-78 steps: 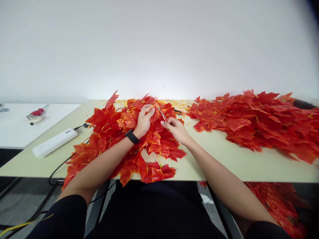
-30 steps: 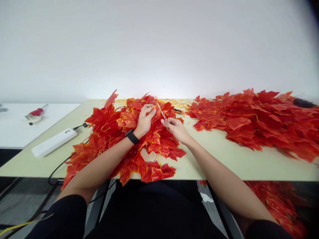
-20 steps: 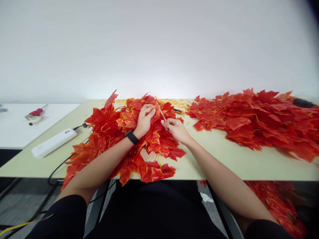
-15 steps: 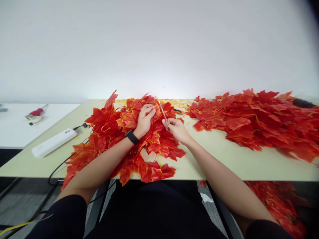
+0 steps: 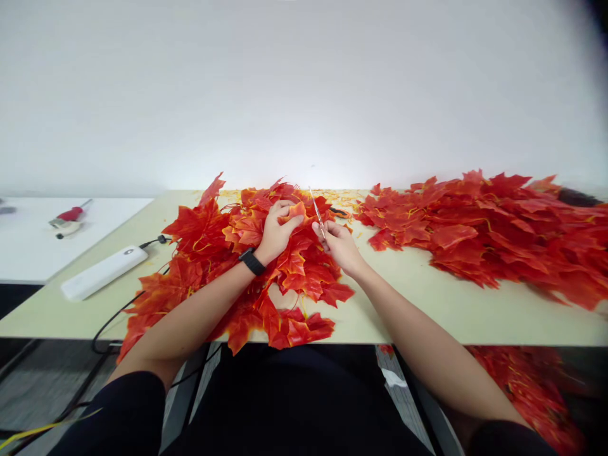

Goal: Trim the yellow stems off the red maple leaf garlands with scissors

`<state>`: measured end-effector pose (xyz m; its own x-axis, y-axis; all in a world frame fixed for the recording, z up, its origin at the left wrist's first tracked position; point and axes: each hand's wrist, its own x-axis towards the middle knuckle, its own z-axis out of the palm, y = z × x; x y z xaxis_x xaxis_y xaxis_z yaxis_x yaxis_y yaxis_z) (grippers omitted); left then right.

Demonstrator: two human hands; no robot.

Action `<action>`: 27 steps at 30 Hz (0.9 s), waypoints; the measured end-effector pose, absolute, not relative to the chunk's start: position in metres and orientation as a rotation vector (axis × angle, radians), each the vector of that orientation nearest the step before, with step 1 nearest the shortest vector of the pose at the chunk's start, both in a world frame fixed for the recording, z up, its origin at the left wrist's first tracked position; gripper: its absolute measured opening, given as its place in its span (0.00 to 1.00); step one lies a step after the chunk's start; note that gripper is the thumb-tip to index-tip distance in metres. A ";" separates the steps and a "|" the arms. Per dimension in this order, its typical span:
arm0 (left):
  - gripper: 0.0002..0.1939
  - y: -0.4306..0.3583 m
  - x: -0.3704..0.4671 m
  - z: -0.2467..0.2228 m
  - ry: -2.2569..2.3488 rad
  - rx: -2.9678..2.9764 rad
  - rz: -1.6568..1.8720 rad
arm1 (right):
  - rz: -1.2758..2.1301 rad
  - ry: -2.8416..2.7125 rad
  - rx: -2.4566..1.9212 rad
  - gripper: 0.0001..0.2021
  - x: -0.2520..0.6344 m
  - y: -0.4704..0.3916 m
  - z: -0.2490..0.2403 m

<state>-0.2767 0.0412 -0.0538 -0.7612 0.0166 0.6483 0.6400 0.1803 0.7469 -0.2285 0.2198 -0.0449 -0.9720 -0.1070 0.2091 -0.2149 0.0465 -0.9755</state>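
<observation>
My left hand (image 5: 276, 231), with a black watch on its wrist, is closed on an orange-red artificial maple leaf (image 5: 297, 212) between thumb and fingers. That leaf belongs to a heaped bunch of artificial maple leaves (image 5: 204, 221) spread over the table in front of me. In my right hand (image 5: 338, 244) I grip a slim, shiny metal tool (image 5: 316, 208). Its narrow end points up and away from me, just right of the held leaf and apart from it. Whether it is scissors or another tool, I cannot tell.
A larger pile of red leaves (image 5: 475, 221) covers the table's right side. A white oblong device (image 5: 104, 272) with a black cable (image 5: 102, 326) lies at left. Yellow scraps (image 5: 349, 199) and a dark-orange object (image 5: 339, 212) lie behind the bunch. More leaves (image 5: 527, 386) sit below the table.
My right hand has moved slightly right, drawing the metal tool away from the leaf. The left thumb has shifted a little to the right on the leaf.
</observation>
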 end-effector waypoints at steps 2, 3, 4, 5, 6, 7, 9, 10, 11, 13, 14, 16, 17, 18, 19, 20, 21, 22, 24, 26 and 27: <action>0.04 0.042 -0.275 -0.054 -1.969 -0.621 -1.541 | 2.142 -2.141 0.300 0.34 -0.229 0.220 -0.044; 0.05 0.042 -0.274 -0.054 -1.963 -0.609 -1.478 | 2.183 -2.104 0.283 0.34 -0.229 0.220 -0.044; 0.07 0.043 -0.272 -0.054 -1.949 -0.581 -1.397 | 2.236 -2.061 0.274 0.33 -0.230 0.220 -0.044; 0.08 0.043 -0.270 -0.053 -1.936 -0.540 -1.296 | 2.299 -2.011 0.276 0.32 -0.230 0.221 -0.043; 0.10 0.044 -0.267 -0.053 -1.931 -0.494 -1.182 | 2.365 -1.956 0.287 0.30 -0.230 0.221 -0.043; 0.10 0.044 -0.264 -0.052 -1.936 -0.462 -1.063 | 2.429 -1.900 0.302 0.29 -0.231 0.220 -0.043; 0.08 0.043 -0.258 -0.052 -1.970 -0.491 -0.838 | 2.533 -1.800 0.340 0.25 -0.231 0.220 -0.043; 0.06 0.043 -0.256 -0.052 -1.989 -0.550 -0.739 | 2.574 -1.758 0.354 0.24 -0.231 0.219 -0.043; 0.05 0.042 -0.254 -0.052 -2.005 -0.627 -0.652 | 2.608 -1.715 0.360 0.23 -0.231 0.219 -0.043; 0.08 0.041 -0.253 -0.054 -2.018 -0.779 -0.534 | 2.660 -1.629 0.351 0.21 -0.231 0.219 -0.043; 0.11 0.040 -0.252 -0.054 -2.021 -0.835 -0.508 | 2.677 -1.591 0.331 0.21 -0.231 0.219 -0.042; 0.14 0.040 -0.252 -0.055 -2.027 -0.902 -0.519 | 2.694 -1.548 0.274 0.21 -0.231 0.219 -0.041; 0.14 0.040 -0.251 -0.054 -2.033 -0.922 -0.546 | 2.690 -1.545 0.249 0.22 -0.231 0.220 -0.040; 0.15 0.040 -0.251 -0.053 -2.041 -0.942 -0.578 | 2.680 -1.552 0.229 0.22 -0.231 0.220 -0.039; 0.17 0.040 -0.250 -0.052 -2.053 -0.963 -0.610 | 2.664 -1.569 0.215 0.23 -0.231 0.220 -0.038; 0.18 0.040 -0.249 -0.051 -2.064 -0.986 -0.642 | 2.645 -1.591 0.209 0.23 -0.231 0.220 -0.038; 0.18 0.040 -0.249 -0.050 -2.072 -1.011 -0.675 | 2.628 -1.613 0.207 0.23 -0.231 0.221 -0.037; 0.17 0.040 -0.249 -0.049 -2.075 -1.030 -0.709 | 2.617 -1.628 0.209 0.23 -0.231 0.221 -0.037; 0.15 0.041 -0.249 -0.049 -2.068 -1.038 -0.781 | 2.615 -1.641 0.213 0.24 -0.230 0.221 -0.037; 0.15 0.042 -0.250 -0.049 -2.063 -1.031 -0.844 | 2.630 -1.634 0.215 0.25 -0.230 0.221 -0.037; 0.16 0.042 -0.251 -0.049 -2.062 -1.030 -0.867 | 2.640 -1.629 0.211 0.26 -0.230 0.221 -0.038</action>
<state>-0.2513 0.0422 -0.0487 -0.4673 0.4020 0.7874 0.8438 0.4686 0.2615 -0.2301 0.2209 -0.0379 -0.9903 -0.0437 0.1322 -0.0985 -0.4505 -0.8873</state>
